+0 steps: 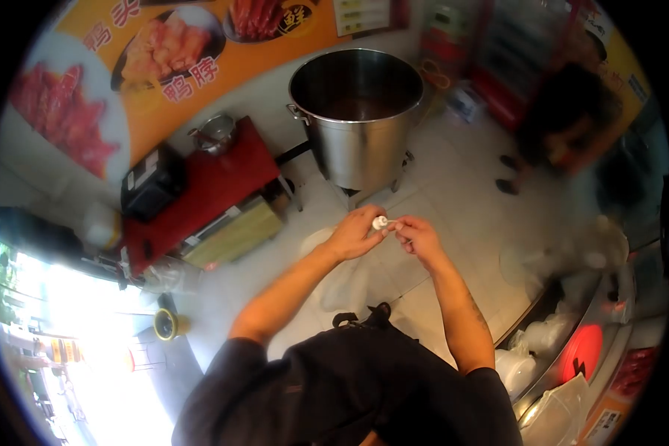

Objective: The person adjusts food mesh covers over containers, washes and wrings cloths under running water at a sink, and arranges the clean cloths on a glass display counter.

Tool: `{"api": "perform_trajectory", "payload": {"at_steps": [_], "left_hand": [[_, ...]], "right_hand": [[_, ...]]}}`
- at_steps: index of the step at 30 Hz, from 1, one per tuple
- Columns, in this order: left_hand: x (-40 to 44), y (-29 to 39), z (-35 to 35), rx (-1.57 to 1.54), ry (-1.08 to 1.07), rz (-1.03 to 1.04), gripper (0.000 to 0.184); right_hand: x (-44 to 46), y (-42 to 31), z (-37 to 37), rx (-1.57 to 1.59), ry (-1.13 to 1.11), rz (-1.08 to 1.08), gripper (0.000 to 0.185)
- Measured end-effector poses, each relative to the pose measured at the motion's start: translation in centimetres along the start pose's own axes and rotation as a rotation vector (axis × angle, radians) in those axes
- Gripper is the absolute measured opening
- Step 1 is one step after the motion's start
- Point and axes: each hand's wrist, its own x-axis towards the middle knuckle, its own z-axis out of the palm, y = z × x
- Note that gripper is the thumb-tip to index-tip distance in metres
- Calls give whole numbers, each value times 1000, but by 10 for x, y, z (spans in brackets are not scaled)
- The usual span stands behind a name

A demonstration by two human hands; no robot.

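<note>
Near the middle of the head view, my left hand (355, 233) is closed around a small white object (380, 222), whose pale top shows between the fingers. My right hand (416, 236) meets it from the right, its thumb and fingertips pinched on a thin white piece that reaches the object. The two hands are almost touching. What the white object is cannot be made out. Beyond the hands stands a large steel pot (360, 141) with dark contents inside.
At the left a red table (208, 193) bears a metal bowl (215, 134) and a black box (152, 181). A person (561, 111) sits at the upper right, near a red-framed cabinet (509, 63). At the lower right are a red round lid (580, 352) and plastic bags (557, 412).
</note>
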Motion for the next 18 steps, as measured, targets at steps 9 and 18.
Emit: {"api": "perform_trajectory", "payload": {"at_steps": [9,18], "left_hand": [[156,11,138,19,208,161,28],[258,99,146,-129,303,252,30]], "right_hand": [[27,-116,-116,313,417,-244,19],[-62,-240,-59,-70,453,-735,21]]}}
